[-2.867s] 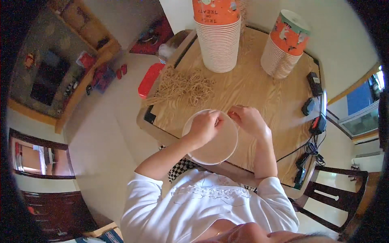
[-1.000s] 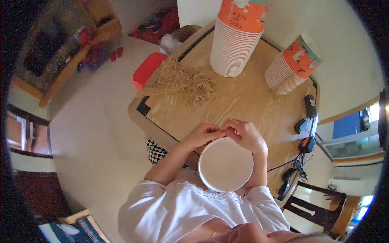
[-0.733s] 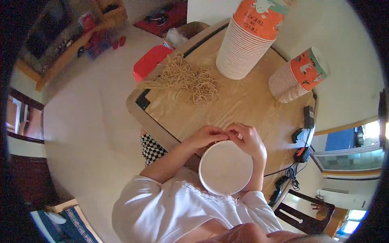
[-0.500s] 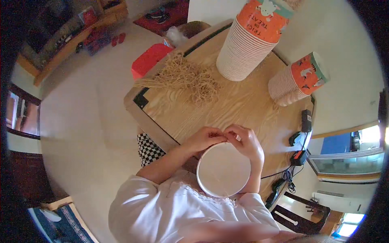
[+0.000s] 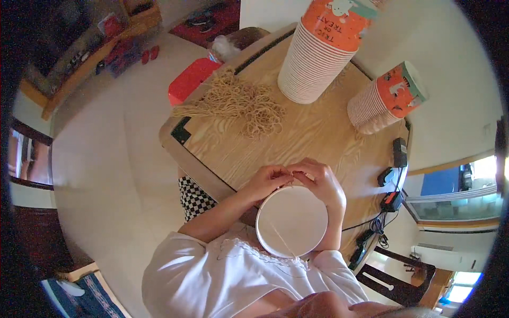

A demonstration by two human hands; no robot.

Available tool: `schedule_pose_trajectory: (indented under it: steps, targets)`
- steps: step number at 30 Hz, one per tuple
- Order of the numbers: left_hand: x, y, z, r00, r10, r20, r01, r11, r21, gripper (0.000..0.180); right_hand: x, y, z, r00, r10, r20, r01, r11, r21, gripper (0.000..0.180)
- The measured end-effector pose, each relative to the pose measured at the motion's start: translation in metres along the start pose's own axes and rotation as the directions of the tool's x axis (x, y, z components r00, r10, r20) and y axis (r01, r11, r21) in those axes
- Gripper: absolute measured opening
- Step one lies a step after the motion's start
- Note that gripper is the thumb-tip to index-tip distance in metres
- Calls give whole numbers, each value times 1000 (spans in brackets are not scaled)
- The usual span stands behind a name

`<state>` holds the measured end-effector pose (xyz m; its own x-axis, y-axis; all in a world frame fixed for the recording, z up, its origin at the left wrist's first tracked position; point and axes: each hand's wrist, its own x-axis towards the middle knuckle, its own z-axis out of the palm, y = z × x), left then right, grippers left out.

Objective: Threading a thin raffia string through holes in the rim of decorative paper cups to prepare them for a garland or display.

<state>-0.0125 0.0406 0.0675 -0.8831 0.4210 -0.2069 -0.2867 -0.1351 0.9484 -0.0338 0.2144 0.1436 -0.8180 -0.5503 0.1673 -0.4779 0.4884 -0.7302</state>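
Observation:
A round white paper bucket rests against my front at the table's near edge, its open side facing up toward me. A thin strand of twine crosses its white inside. At the bucket's far rim, my left hand and my right hand meet with fingers bent and pinched together. A short bit of twine shows between the fingertips, though most of it is hidden. Further out on the table lies a loose, tangled heap of tan twine.
A tall stack of nested paper buckets stands at the far side, with a shorter stack to its right. Black adapters and cables line the table's right edge. Beyond the left edge is a red container.
My fingers have shifted slightly at the rim, still close together. The strand across the bucket's inside shows more plainly. The view has shifted a little.

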Motion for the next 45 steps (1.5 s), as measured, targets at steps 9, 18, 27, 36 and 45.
schedule_pose_trajectory:
  steps: [9,18,27,36,45]
  targets:
    - [-3,3,-1,999,2,32,-1,999,-35,14,-1,-3,-2,1000,7,12,-7,1000,-4,7]
    - [-9,13,-1,999,13,48,-13,1000,17,14,-4,-1,-2,991,79,109,-70,994,-83,12]
    - [-10,14,-15,990,98,99,-89,991,-96,7,-4,0,-2,974,188,124,-184,982,-46,18]
    - [-2,7,-25,826,519,220,-564,759,326,12,-2,2,0,989,102,103,-103,995,2,10]
    - [-12,11,-34,917,368,157,-392,905,165,13,-3,2,2,993,122,12,-121,992,-47,8]
